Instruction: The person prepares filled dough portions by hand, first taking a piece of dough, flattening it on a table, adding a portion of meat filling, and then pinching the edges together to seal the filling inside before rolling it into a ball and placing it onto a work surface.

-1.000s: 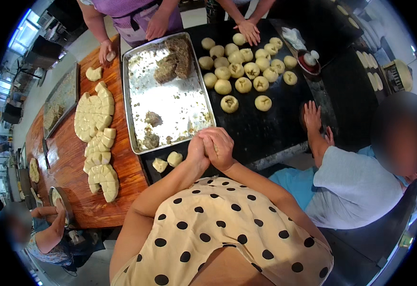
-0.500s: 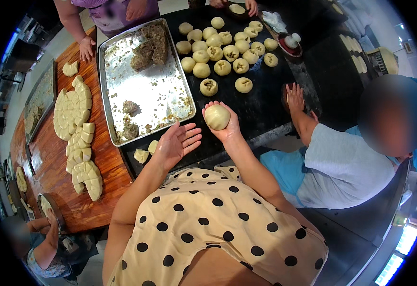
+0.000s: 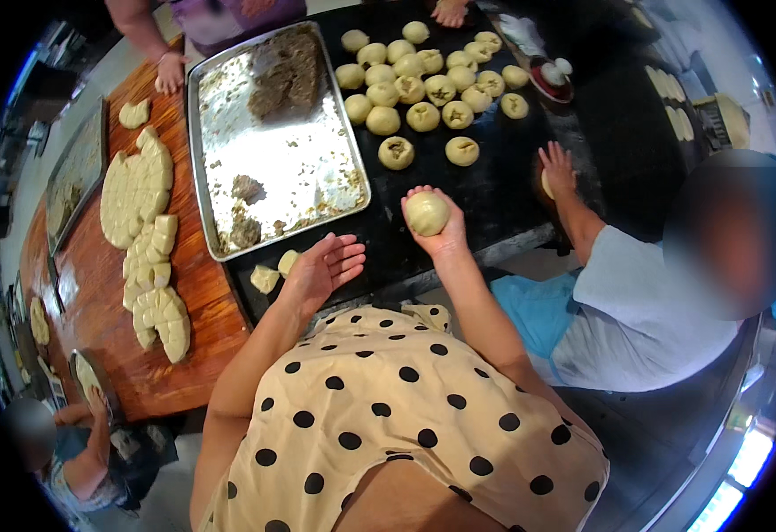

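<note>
A round, smooth dough ball (image 3: 428, 213) rests in my right hand (image 3: 441, 232), palm up with fingers curled beneath it, over the black worktop (image 3: 423, 266). My left hand (image 3: 324, 269) is open and empty, fingers slightly bent, just below the lower right corner of a metal tray (image 3: 350, 191) holding brown filling (image 3: 286, 75). Two small dough pieces (image 3: 265, 277) lie left of that hand. Beyond my right hand, filled round buns (image 3: 397, 152) are grouped on the black surface, several with open or puckered tops.
A wooden table (image 3: 82, 310) on the left bears cut dough portions (image 3: 135, 199) and another tray (image 3: 77, 168). A co-worker (image 3: 636, 319) at right has a hand on the worktop. Other people stand at the far edge and lower left (image 3: 86, 452). A red bowl (image 3: 552, 84) sits at back right.
My hands, clasped a second ago, separated, revealing the ball in my right hand. Since then that hand has moved slightly forward and right; my left is still open.
</note>
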`<state>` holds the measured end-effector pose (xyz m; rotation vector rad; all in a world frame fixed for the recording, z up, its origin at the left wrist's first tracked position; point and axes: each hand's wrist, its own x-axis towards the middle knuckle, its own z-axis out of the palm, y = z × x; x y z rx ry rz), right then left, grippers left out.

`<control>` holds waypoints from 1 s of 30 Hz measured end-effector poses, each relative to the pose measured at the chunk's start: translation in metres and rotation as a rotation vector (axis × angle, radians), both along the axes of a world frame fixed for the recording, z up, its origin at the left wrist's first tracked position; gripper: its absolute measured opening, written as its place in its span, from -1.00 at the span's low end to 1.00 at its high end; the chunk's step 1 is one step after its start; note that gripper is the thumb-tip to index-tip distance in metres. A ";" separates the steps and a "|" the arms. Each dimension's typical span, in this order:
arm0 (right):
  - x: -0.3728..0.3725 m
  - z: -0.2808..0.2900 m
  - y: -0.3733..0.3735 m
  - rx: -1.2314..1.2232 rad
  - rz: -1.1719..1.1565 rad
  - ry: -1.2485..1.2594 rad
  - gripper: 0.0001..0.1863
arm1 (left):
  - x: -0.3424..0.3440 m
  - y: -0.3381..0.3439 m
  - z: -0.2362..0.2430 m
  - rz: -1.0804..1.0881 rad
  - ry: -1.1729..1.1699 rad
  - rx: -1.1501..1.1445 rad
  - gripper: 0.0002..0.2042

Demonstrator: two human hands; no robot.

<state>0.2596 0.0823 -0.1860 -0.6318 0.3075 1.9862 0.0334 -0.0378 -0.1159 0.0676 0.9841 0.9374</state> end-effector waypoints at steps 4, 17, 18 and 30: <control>0.020 -0.017 0.001 0.003 -0.028 -0.082 -0.84 | -0.012 -0.019 -0.026 -0.058 0.191 0.075 -0.65; 0.039 -0.044 -0.013 -0.254 0.007 -0.280 -0.84 | -0.036 -0.079 -0.085 -0.271 1.218 0.189 -0.70; 0.038 -0.048 -0.012 -0.237 0.016 -0.273 -0.83 | -0.040 -0.075 -0.082 -0.312 1.338 0.242 -0.70; 0.026 -0.052 -0.051 -0.251 0.218 -0.335 -0.81 | -0.063 -0.046 -0.132 -0.752 1.935 0.285 -0.32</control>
